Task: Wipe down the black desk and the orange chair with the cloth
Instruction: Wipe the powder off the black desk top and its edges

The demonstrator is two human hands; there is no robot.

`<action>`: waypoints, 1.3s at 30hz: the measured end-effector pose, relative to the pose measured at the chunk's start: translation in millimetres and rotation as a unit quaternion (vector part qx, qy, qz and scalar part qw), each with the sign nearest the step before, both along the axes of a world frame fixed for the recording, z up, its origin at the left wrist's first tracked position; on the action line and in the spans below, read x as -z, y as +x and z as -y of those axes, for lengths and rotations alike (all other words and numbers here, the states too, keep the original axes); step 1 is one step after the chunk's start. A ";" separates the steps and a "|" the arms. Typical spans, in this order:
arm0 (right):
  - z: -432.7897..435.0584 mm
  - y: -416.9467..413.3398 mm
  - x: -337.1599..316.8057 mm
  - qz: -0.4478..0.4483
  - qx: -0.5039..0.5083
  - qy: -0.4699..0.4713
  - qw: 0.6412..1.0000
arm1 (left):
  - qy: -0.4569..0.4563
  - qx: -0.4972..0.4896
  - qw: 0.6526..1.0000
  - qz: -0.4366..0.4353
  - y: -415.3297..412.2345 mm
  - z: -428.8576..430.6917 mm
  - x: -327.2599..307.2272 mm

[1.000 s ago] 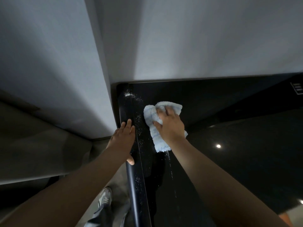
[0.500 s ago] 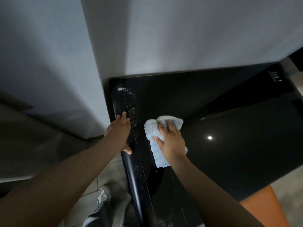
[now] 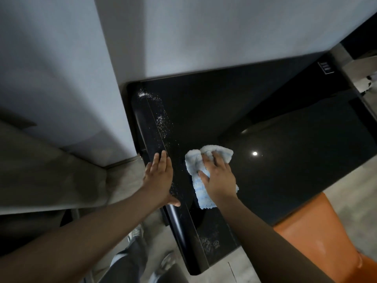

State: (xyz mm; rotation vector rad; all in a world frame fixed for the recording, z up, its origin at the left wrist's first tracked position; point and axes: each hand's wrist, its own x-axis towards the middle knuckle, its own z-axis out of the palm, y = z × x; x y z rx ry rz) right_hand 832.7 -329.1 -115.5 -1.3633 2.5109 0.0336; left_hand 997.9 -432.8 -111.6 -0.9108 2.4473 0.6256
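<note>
The orange chair [image 3: 318, 231] is seen at the near right edge of the bench [image 3: 275, 160], not yet touched by the cloth [image 3: 195, 162]. Towards the bench's left side, the pale blue cloth is pressed down under the right hand [image 3: 219, 178], whose fingers are spread over it. The left hand [image 3: 160, 180] is laid flat, fingers together, on the bench's left rim. The cloth is judged soft, light and limp, and better bunched under the palm than pinched at a corner. White specks [image 3: 161, 119] are scattered towards the bench's far left corner, below the grey wall [image 3: 204, 37]
</note>
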 end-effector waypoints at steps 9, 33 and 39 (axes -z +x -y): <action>-58.5 10.5 -1.7 0.019 0.026 -0.012 0.999 | -0.022 -0.022 0.999 0.028 -5.8 -20.9 6.3; -205.4 40.0 1.9 0.019 0.080 -0.013 0.997 | -0.064 -0.020 0.993 0.094 -21.0 -35.9 -27.3; -223.5 44.6 -1.4 0.027 0.095 -0.016 0.995 | -0.075 -0.018 0.993 0.089 -19.7 -37.7 -24.7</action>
